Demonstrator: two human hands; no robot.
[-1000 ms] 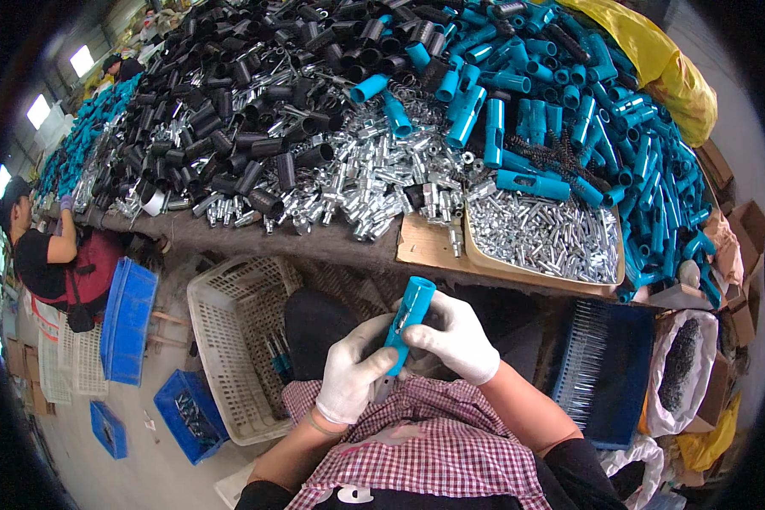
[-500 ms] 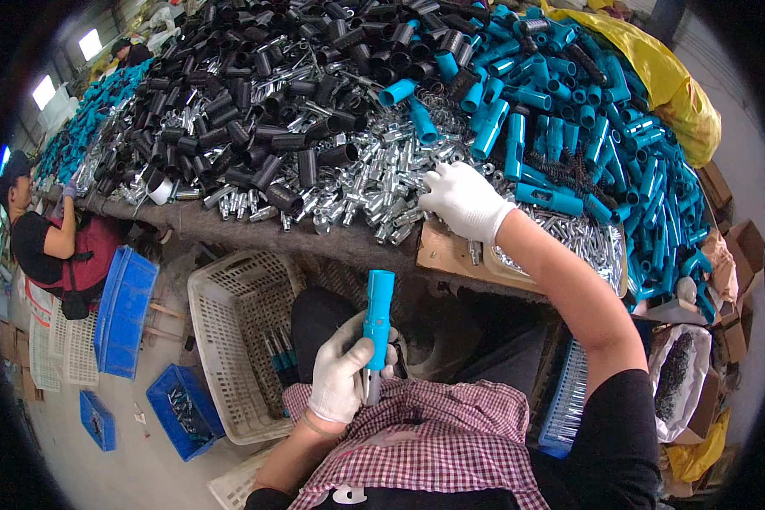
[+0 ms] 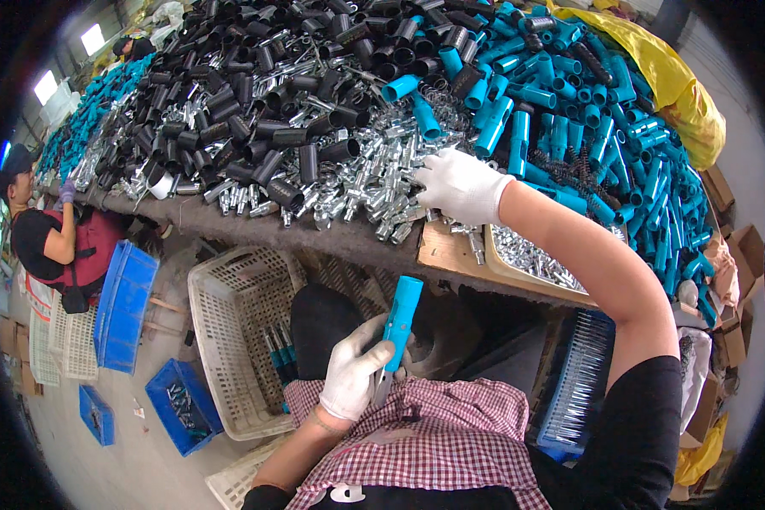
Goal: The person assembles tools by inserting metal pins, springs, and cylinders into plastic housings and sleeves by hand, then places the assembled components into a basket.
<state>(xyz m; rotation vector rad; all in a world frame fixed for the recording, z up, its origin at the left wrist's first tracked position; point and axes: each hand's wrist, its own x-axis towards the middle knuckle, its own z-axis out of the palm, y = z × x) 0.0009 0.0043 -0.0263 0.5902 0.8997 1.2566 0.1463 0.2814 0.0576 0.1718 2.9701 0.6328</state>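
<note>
My left hand [image 3: 355, 372], in a white knit glove, grips a teal metal tube [image 3: 402, 314] above my lap. The tube leans to the right, and a silver metal piece [image 3: 382, 389] sticks out below my fingers. My right hand [image 3: 463, 185], gloved too, reaches over the table's front edge to the silver metal fittings [image 3: 365, 174]. Its fingers are bent and look spread, with the tips at the loose parts; nothing shows in them. Under that wrist stands a tray of small silver pins [image 3: 531, 255].
Black sleeves [image 3: 221, 110] and teal tubes [image 3: 561, 127] heap the table. Below are a white basket [image 3: 217, 340] holding some teal-and-silver pieces, a blue crate [image 3: 569, 382] of silver rods and more blue bins [image 3: 183, 408]. Another person [image 3: 47, 229] works at far left.
The teal tube in my left hand has shifted right and tilted to the right. My right hand has moved slightly left and down over the fittings, and its elbow has swung outward.
</note>
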